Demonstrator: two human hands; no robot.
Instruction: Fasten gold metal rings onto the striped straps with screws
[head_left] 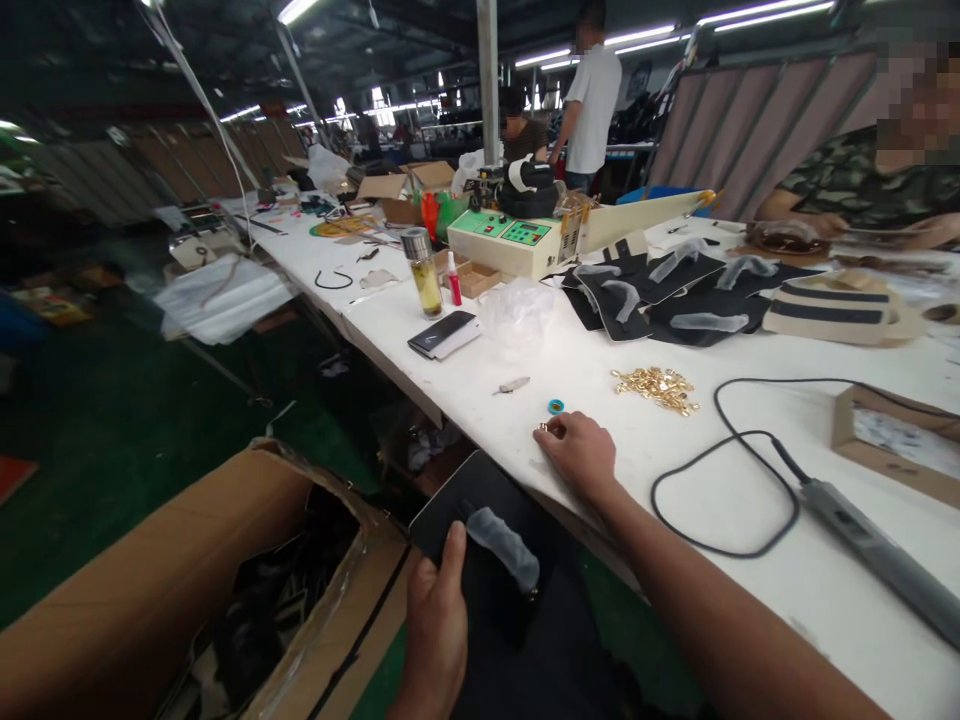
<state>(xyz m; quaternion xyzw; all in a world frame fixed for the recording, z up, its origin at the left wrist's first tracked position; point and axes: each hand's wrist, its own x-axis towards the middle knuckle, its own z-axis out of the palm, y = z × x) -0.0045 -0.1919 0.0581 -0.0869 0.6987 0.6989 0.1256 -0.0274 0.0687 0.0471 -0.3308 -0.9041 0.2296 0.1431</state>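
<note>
Evidently two things are being handled at once: a black panel (442,510) held low in front of the person, off the table's near edge, and a small gold piece (542,428) at the fingertips over the tabletop. A cloudy wrapped strip (502,548) lies along the panel's face. I judge the step in hand to be the picking up or placing of that gold piece, with the panel kept ready meanwhile. The next move seems to call for a fine pinch on so small a part — and a steady hold on the panel.

The left hand (435,610) is clamped on the panel, thumb flat on the upper face beside the strip, the other fingers hidden beneath. The right hand (581,450) reaches across from the lower right, forearm slanting over the table edge, knuckles up and fingers curled; thumb and forefinger come close about the gold piece, though I cannot tell whether they grip it or only touch it.

Just beyond those fingertips sits a small blue ring-shaped item (556,407); a pile of gold pieces (656,388) lies farther right on the white table (469,395). Near the right forearm are a looped black cable (654,500) and its grey handheld tool (877,550) — both apart from the hand.
</note>
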